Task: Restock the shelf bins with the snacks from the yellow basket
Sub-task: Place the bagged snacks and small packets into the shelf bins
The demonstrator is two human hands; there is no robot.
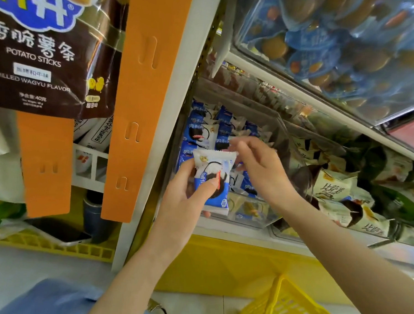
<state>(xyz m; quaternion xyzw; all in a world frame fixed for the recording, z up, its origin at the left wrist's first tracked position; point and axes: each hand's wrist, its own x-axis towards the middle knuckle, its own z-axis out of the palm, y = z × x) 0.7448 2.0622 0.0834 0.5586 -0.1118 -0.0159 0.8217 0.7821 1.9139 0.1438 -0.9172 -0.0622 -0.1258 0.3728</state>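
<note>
Item under handling: one small blue-and-white snack packet (212, 180), held upright in front of the clear shelf bin (246, 219). That bin already contains matching packets (198, 132).

Left hand (185, 198): gripping the packet around its lower half, with the thumb across the printed face and the fingers behind.

Right hand (260, 168): raised at the packet's upper right corner with its fingers loosely curled. Motion blur prevents confirming whether it pinches the crimped top edge or only hovers beside it.

The yellow basket (289, 303) sits low at the right, well apart from both hands. Its contents are not visible.

Handling assessment:
- The packet appears light, being managed one-handed without strain.
- The wrapper looks like thin glossy film, puffed with air, so it is likely soft, crinkly and somewhat slippery.
- The contents are probably a brittle biscuit or cake, so squeezing the middle risks crushing.

Recommended hold: a light grip across the flat faces, or a pinch on the crimped seal at top or bottom, where the film is doubled and nothing inside can break.

Placement: the bin is fairly full. The packet should be slid in on edge among its fellows, not forced down. The neighbouring bin (337, 186) holds different, green-and-white packets and should be avoided.
</note>
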